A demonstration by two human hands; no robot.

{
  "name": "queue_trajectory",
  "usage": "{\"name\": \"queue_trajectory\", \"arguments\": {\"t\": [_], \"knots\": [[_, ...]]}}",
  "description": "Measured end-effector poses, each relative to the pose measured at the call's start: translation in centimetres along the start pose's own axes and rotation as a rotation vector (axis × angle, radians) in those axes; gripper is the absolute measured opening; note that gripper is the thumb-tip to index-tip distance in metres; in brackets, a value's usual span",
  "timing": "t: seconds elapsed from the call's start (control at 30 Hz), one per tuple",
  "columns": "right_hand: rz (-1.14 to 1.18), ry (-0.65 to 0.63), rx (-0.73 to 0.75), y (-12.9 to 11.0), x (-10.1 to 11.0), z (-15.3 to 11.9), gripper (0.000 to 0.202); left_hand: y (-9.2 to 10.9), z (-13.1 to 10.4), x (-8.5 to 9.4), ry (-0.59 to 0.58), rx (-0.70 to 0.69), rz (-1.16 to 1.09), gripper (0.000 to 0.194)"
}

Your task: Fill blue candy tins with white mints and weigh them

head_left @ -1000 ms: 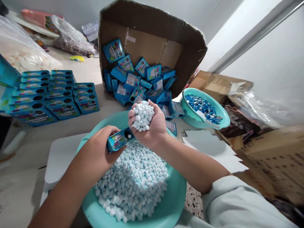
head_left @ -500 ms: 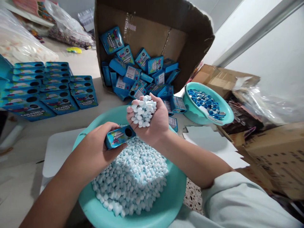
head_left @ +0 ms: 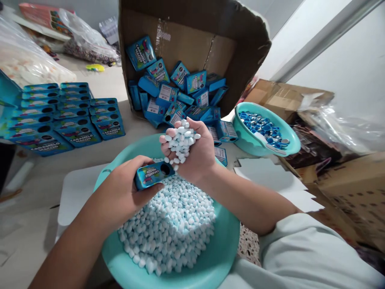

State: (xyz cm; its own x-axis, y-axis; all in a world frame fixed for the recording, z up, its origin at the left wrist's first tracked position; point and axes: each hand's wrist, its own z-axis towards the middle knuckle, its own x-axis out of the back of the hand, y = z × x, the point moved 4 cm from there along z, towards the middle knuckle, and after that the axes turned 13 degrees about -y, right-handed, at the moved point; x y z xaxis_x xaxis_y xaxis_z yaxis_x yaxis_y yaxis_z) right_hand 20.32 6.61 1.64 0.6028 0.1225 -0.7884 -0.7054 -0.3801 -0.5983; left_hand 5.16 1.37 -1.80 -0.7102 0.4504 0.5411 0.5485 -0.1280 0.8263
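Note:
My left hand is wrapped round a small blue candy box labelled "Caramelo Macizo", tilted with its dark round opening towards my right hand. The right hand, palm up and cupped, holds a heap of white and pale-blue candies. Its fingers are beside the box's opening, and a few candies are at the edge of the palm there. Both hands are above a wide turquoise basin that contains a large pile of the same candies.
Behind the basin, a cardboard carton lies on its side with many blue boxes spilling out. Filled-looking boxes stand in rows at left. A smaller turquoise basin at right holds small blue-and-silver pieces. White sheets lie below it.
The candies in my right palm have shifted towards the fingers, and some now slide down by the box's opening. The view has moved slightly; both hands keep their holds.

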Motion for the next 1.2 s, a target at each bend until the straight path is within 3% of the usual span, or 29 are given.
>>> {"name": "queue_trajectory", "arguments": {"t": [0.67,1.2], "knots": [[-0.109,-0.052,0.092,0.16,-0.44,-0.27,0.027,0.85,-0.34,0.55,0.08,-0.023,0.073,0.045],[-0.255,-0.195,0.156,0.1,-1.02,-0.26,0.026,0.98,-0.45,0.64,0.104,-0.028,0.058,0.042]]}}
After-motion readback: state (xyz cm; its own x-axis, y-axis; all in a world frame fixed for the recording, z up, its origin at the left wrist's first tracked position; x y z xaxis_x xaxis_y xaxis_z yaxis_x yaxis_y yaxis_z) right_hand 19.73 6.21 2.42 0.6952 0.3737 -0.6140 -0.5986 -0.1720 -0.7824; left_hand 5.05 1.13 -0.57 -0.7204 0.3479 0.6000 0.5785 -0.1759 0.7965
